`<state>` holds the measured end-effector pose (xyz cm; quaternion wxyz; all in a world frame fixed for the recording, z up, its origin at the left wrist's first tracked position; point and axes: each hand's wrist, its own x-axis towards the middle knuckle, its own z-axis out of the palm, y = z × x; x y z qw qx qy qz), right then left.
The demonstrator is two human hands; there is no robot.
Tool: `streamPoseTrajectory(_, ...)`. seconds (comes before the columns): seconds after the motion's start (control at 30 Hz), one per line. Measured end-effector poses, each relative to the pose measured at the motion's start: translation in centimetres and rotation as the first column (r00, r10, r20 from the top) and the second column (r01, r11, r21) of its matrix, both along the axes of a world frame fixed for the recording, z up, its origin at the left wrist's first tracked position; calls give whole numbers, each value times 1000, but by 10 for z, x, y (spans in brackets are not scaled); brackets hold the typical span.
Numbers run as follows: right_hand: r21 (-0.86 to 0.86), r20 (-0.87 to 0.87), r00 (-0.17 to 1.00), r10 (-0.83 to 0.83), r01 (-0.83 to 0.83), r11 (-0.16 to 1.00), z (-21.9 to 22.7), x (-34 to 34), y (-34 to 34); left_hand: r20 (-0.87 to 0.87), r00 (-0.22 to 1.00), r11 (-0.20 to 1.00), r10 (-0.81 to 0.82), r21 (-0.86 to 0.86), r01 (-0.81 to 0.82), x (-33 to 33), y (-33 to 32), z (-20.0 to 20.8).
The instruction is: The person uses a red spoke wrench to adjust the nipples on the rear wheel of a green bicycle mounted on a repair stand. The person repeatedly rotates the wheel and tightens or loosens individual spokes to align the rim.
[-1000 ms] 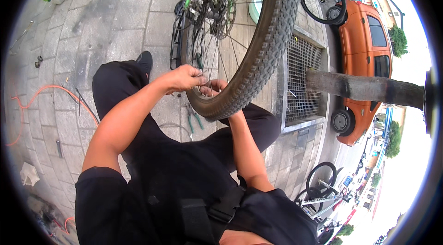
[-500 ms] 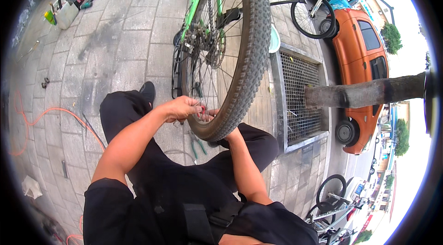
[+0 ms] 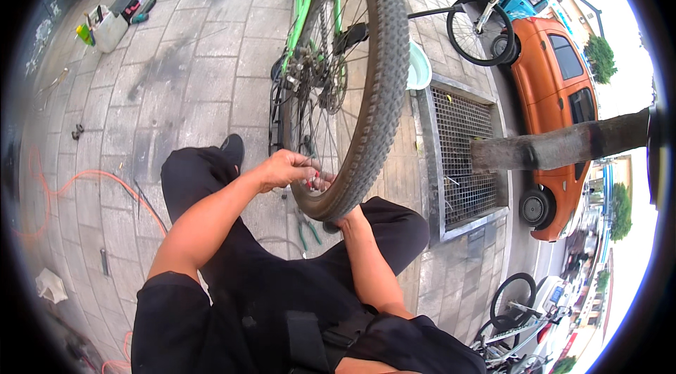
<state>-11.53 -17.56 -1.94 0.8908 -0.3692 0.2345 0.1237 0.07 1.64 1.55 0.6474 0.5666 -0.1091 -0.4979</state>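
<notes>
A bicycle wheel (image 3: 389, 67) with a knobby tyre stands in front of me, on a green bike frame (image 3: 304, 4). At the lower part of the rim, my left hand (image 3: 283, 169) pinches a small red tool (image 3: 312, 179) shaped like a spoke wrench, among the spokes. My right hand (image 3: 345, 219) reaches up from below and wraps round the tyre; its fingertips show inside the rim beside the red tool, and the tyre hides much of the hand. Green-handled pliers (image 3: 303, 234) lie on the paving between my legs.
A pale green basin (image 3: 419, 66) and a metal tree grate (image 3: 461, 134) with a trunk (image 3: 556, 145) are to the right. An orange hose (image 3: 91, 173) crosses the paving at left. A white container (image 3: 109, 32) and tools stand far left. Parked bikes and an orange car (image 3: 553, 78) lie beyond.
The view has shifted slightly. My left hand keeps its pinch on the red tool at the rim, with its fingers slightly turned. My right hand stays round the tyre.
</notes>
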Motion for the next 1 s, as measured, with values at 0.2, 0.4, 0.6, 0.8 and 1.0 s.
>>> streamPoseTrajectory(0.2,84,-56,991,121,-116,990,28,9,-2,-279,956,969,-94,-247,23,-7,13,-2)
streamPoseTrajectory(0.4,242,-74,979,188,-165,956,-11,9,-30,-31,999,982,-45,-186,38,-5,4,-1)
streamPoseTrajectory(0.6,45,29,973,230,-231,972,13,2,-17,511,856,932,-78,343,-120,-9,-12,5)
streamPoseTrajectory(0.8,-75,46,988,148,-144,987,-34,-11,-12,652,751,810,-103,493,-317,-28,-35,-18)
streamPoseTrajectory(1.0,119,38,998,49,-53,992,-25,-8,-7,600,800,941,-26,284,-182,-16,-22,-12)
